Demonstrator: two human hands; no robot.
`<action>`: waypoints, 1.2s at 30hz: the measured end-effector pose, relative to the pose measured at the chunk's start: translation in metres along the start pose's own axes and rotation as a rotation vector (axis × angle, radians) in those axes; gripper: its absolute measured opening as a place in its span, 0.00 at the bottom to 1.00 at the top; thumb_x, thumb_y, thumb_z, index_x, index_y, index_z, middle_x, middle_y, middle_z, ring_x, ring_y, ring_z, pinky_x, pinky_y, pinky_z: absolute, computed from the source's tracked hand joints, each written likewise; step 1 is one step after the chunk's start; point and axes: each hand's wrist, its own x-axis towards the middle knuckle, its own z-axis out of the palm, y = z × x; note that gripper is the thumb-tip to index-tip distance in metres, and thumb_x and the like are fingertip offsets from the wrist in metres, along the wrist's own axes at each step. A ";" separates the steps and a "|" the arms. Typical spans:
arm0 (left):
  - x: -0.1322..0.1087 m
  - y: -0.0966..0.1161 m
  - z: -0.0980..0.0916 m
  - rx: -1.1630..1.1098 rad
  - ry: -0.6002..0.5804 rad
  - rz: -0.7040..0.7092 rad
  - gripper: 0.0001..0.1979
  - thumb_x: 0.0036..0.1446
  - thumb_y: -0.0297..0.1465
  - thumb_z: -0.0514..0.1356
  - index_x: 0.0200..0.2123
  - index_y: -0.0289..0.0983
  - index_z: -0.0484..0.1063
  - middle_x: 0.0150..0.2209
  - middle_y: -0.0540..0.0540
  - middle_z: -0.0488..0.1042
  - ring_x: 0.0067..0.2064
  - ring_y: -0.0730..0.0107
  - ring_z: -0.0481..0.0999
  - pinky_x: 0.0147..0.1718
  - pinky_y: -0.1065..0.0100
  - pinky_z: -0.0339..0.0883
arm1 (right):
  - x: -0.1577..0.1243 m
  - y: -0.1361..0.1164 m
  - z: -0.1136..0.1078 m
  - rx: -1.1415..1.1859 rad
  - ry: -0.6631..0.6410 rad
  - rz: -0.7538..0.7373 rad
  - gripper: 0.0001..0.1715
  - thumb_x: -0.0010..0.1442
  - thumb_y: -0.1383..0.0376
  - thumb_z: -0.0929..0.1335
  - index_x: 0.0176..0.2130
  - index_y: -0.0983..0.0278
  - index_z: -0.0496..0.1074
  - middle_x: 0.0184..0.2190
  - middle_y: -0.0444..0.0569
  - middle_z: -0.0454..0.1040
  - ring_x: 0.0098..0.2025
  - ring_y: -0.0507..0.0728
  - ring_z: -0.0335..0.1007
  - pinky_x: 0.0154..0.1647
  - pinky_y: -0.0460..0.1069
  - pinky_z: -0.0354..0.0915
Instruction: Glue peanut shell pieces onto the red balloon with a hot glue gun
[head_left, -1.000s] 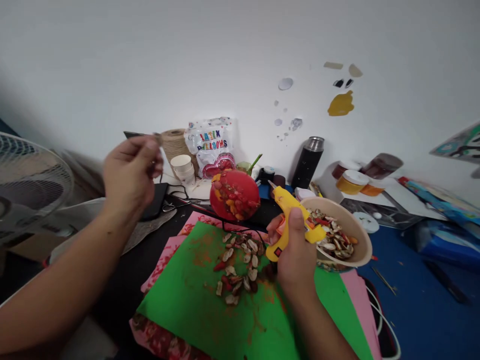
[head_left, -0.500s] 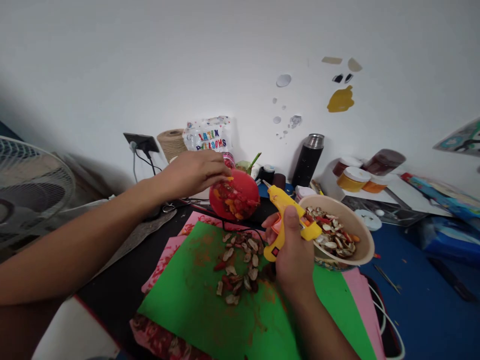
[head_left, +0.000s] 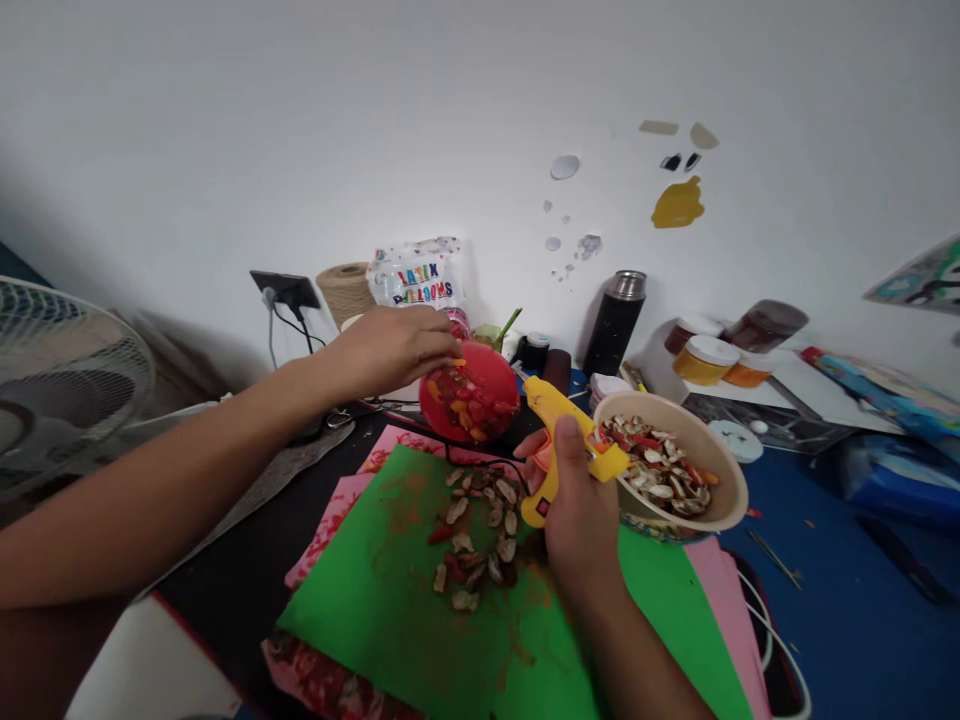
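Note:
My left hand (head_left: 405, 348) is closed at the upper left edge of a red round object (head_left: 491, 365); its fingertips are partly hidden. Red and orange pieces cover the object's near side, and I cannot tell whether it is a bowl or a balloon. My right hand (head_left: 574, 510) is wrapped round a yellow glue gun (head_left: 551, 405), whose nozzle points up and left beside the object's right edge. Below both hands, several dried, curled pieces (head_left: 480, 545) lie on a stained green sheet (head_left: 367, 580).
A beige bowl (head_left: 731, 480) of dried pieces stands right of the glue gun. Behind are a black flask (head_left: 615, 325), a balloon bag (head_left: 420, 275), a twine roll (head_left: 346, 290) and paint jars (head_left: 705, 360). A fan (head_left: 67, 370) is at left. A cable crosses the sheet.
My right hand has moved the glue gun slightly left and down, bringing its nozzle closer to the red round object. My left hand has hardly moved.

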 end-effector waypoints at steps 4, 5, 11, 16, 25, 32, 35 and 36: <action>0.001 -0.001 0.003 -0.020 0.018 -0.015 0.13 0.78 0.37 0.61 0.50 0.44 0.87 0.44 0.40 0.85 0.46 0.56 0.82 0.40 0.62 0.68 | -0.001 0.000 0.001 0.011 -0.009 0.019 0.47 0.55 0.20 0.73 0.24 0.60 0.75 0.18 0.42 0.65 0.22 0.53 0.63 0.22 0.48 0.59; 0.001 -0.002 0.003 -0.030 0.018 -0.016 0.13 0.78 0.38 0.61 0.49 0.44 0.87 0.44 0.41 0.85 0.46 0.56 0.82 0.40 0.62 0.68 | -0.001 0.000 0.001 0.019 -0.012 0.025 0.47 0.55 0.21 0.73 0.24 0.60 0.75 0.18 0.42 0.65 0.23 0.54 0.63 0.22 0.48 0.58; 0.002 -0.004 0.003 -0.020 -0.010 0.000 0.14 0.78 0.38 0.59 0.50 0.44 0.87 0.44 0.40 0.85 0.46 0.56 0.82 0.40 0.62 0.69 | 0.000 0.001 0.001 0.019 -0.041 0.027 0.46 0.56 0.22 0.74 0.24 0.60 0.74 0.19 0.42 0.65 0.22 0.54 0.62 0.22 0.48 0.58; 0.003 -0.004 0.003 -0.050 -0.005 -0.012 0.13 0.76 0.37 0.61 0.49 0.44 0.87 0.43 0.40 0.85 0.45 0.56 0.82 0.40 0.63 0.70 | -0.001 0.002 0.002 0.021 -0.064 0.028 0.47 0.55 0.21 0.73 0.23 0.60 0.75 0.19 0.42 0.64 0.22 0.53 0.62 0.23 0.48 0.58; 0.005 -0.001 0.006 -0.062 -0.010 -0.026 0.12 0.74 0.32 0.62 0.48 0.45 0.88 0.45 0.41 0.84 0.48 0.55 0.82 0.44 0.61 0.72 | -0.005 0.008 0.002 0.046 -0.081 0.048 0.47 0.54 0.22 0.75 0.25 0.61 0.77 0.19 0.39 0.61 0.22 0.51 0.58 0.22 0.46 0.56; 0.005 0.003 0.007 -0.041 -0.035 -0.026 0.14 0.76 0.32 0.59 0.49 0.44 0.87 0.49 0.41 0.86 0.52 0.54 0.82 0.48 0.60 0.74 | -0.004 0.005 0.004 0.030 -0.074 0.033 0.45 0.55 0.24 0.76 0.24 0.61 0.76 0.18 0.38 0.59 0.21 0.51 0.56 0.21 0.47 0.55; 0.006 0.004 0.006 -0.038 -0.012 -0.038 0.12 0.75 0.33 0.60 0.48 0.43 0.86 0.47 0.40 0.86 0.50 0.54 0.82 0.46 0.60 0.73 | -0.004 0.004 0.004 0.023 -0.077 0.022 0.45 0.56 0.24 0.75 0.23 0.61 0.76 0.18 0.39 0.60 0.21 0.51 0.56 0.22 0.47 0.55; 0.006 0.004 0.006 -0.034 -0.007 -0.048 0.11 0.74 0.33 0.61 0.48 0.42 0.86 0.47 0.40 0.86 0.49 0.54 0.82 0.45 0.60 0.72 | -0.004 0.004 0.004 0.024 -0.079 0.023 0.45 0.56 0.24 0.75 0.24 0.61 0.77 0.18 0.39 0.60 0.21 0.51 0.57 0.22 0.47 0.56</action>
